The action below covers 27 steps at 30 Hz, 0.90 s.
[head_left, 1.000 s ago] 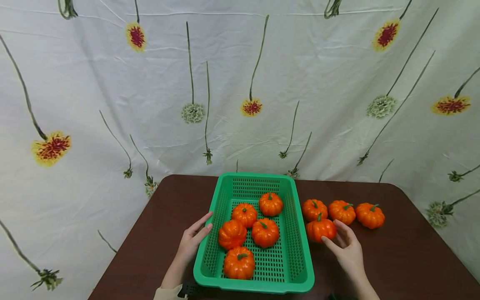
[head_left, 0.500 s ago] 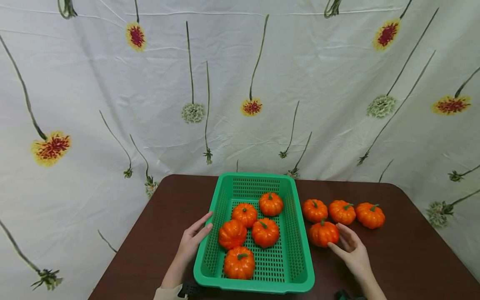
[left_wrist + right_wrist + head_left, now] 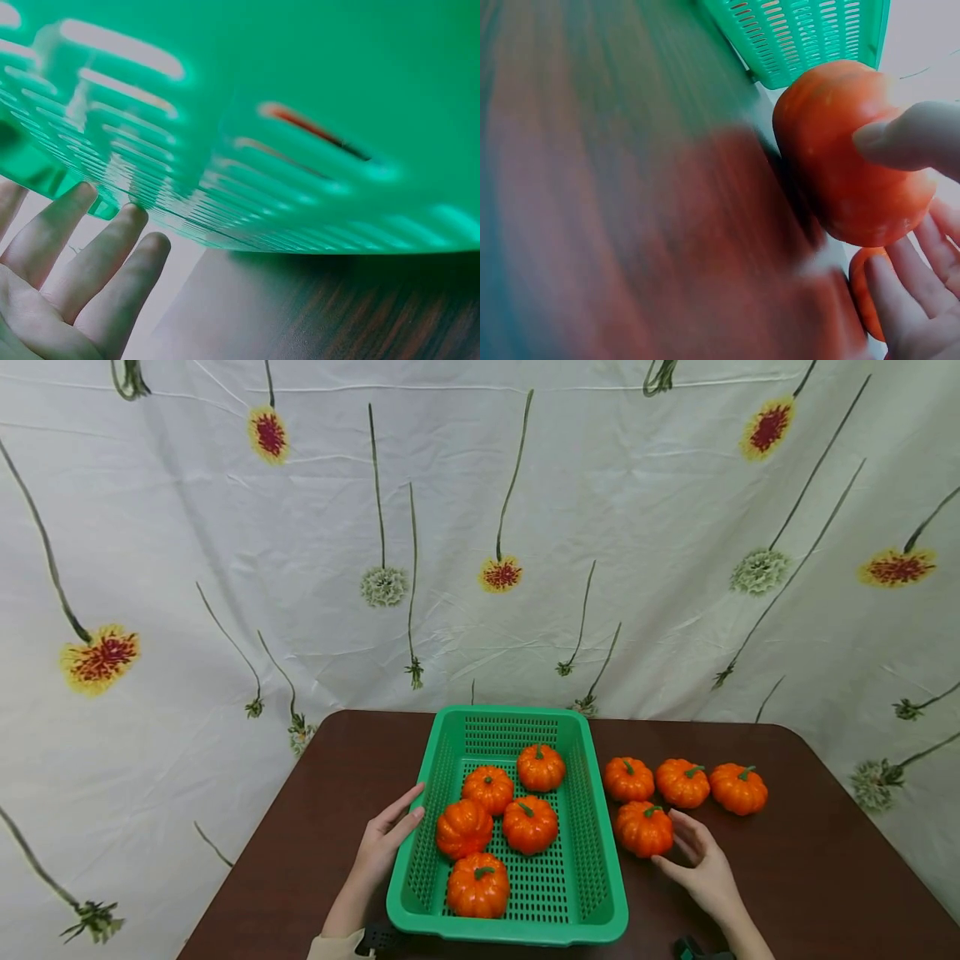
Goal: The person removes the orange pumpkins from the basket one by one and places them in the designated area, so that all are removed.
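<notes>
My right hand (image 3: 703, 864) holds a small orange pumpkin (image 3: 644, 829) by its right side, thumb at the near edge and fingers at the far edge. In the right wrist view the thumb (image 3: 900, 142) lies across that pumpkin, which sits low at the tabletop. Just to its left stands a green plastic basket (image 3: 506, 930) with several pumpkins inside, among them one near the front (image 3: 477, 887). My left hand (image 3: 382, 846) rests at the basket's left side, its fingers fairly straight; the left wrist view shows fingertips (image 3: 133, 217) right at the slotted wall.
Behind the held pumpkin, a row of three more pumpkins (image 3: 682, 783) stands on the dark brown table (image 3: 300, 860). A white cloth (image 3: 315, 527) printed with flowers hangs behind the table's far edge.
The pumpkin at my right hand has come down slightly toward the near side and its stem now tips rightward. My right hand has shifted nearer and rightward. The left hand has stayed put.
</notes>
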Each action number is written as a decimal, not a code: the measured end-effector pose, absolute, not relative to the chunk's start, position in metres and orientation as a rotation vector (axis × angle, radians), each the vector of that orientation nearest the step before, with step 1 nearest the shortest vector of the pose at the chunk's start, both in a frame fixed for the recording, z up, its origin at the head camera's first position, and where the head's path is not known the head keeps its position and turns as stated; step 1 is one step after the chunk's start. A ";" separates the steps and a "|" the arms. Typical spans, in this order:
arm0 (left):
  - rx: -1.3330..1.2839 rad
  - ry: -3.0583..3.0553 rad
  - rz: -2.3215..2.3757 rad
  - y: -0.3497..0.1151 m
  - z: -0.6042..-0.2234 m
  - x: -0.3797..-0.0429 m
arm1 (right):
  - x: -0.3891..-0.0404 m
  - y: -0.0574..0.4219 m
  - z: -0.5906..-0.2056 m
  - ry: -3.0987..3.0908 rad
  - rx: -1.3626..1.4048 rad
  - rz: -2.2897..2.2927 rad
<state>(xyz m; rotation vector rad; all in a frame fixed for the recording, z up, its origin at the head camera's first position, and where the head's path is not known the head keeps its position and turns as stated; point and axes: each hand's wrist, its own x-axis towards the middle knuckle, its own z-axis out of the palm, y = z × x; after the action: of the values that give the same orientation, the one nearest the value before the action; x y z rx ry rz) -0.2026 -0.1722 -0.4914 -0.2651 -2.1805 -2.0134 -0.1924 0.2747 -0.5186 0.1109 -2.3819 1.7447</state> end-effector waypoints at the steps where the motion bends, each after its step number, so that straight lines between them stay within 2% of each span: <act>1: -0.262 -2.184 -2.011 -0.172 -0.491 -0.203 | -0.192 0.275 -0.519 -2.393 0.108 1.732; 14: -0.258 -2.190 -1.994 -0.172 -0.491 -0.203 | -0.193 0.272 -0.520 -2.381 0.131 1.684; 27: -0.266 -2.180 -1.998 -0.172 -0.492 -0.203 | -0.196 0.263 -0.492 -2.226 0.138 1.534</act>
<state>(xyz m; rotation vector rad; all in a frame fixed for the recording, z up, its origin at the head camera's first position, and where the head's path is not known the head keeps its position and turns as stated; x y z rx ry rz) -0.2028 -0.1720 -0.4917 -0.2661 -2.1803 -1.9976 -0.1958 0.2632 -0.4915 0.1382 -2.2265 1.5345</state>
